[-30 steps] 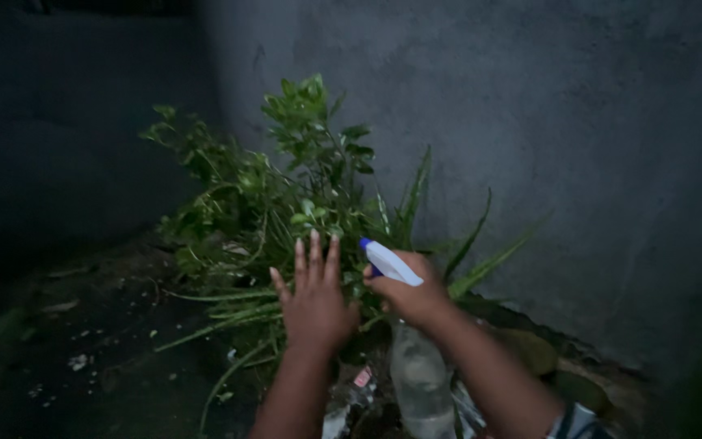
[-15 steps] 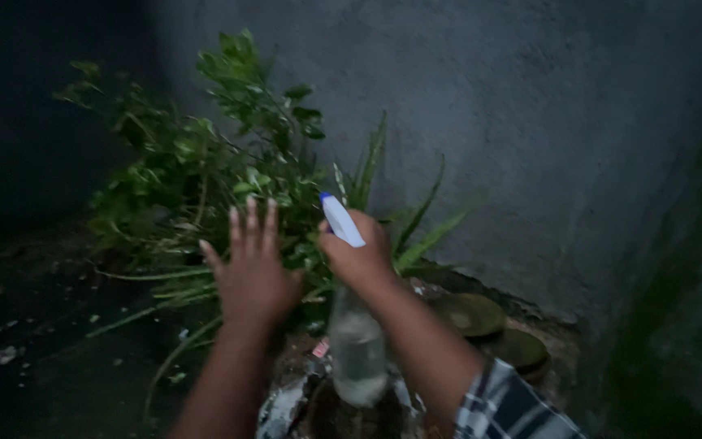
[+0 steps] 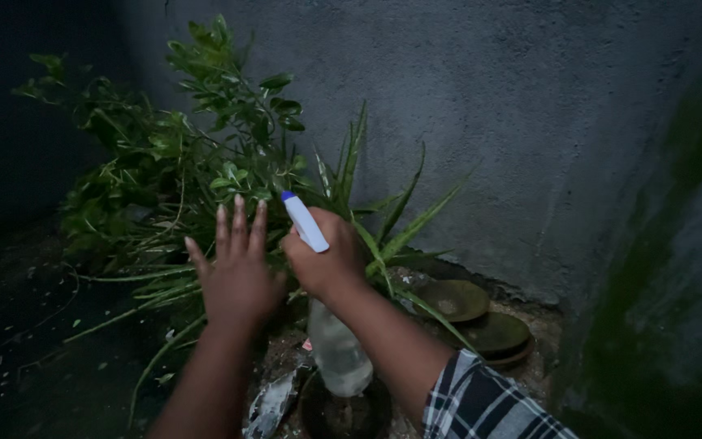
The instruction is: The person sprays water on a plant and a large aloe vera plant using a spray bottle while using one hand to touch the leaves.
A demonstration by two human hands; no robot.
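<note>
My right hand point(image 3: 327, 260) grips a clear spray bottle point(image 3: 336, 349) by its white trigger head with a blue nozzle tip point(image 3: 288, 196), which points up and left at the plants. My left hand point(image 3: 236, 272) is raised flat beside it, fingers spread and upright, close to the leaves and holding nothing. A leafy green shrub point(image 3: 205, 130) and a plant with long narrow striped leaves point(image 3: 383, 228) grow just beyond both hands, against a grey wall.
A rough grey concrete wall point(image 3: 489, 106) rises behind the plants. Two round dark dishes point(image 3: 473, 313) lie on the ground at its foot, right of my arm. Dark littered soil point(image 3: 34, 358) spreads to the left. A dark round pot point(image 3: 343, 410) sits under the bottle.
The view has swung right, so plants and hands sit further left. The round dishes have come into sight. Both hands keep the same pose, with the bottle still gripped.
</note>
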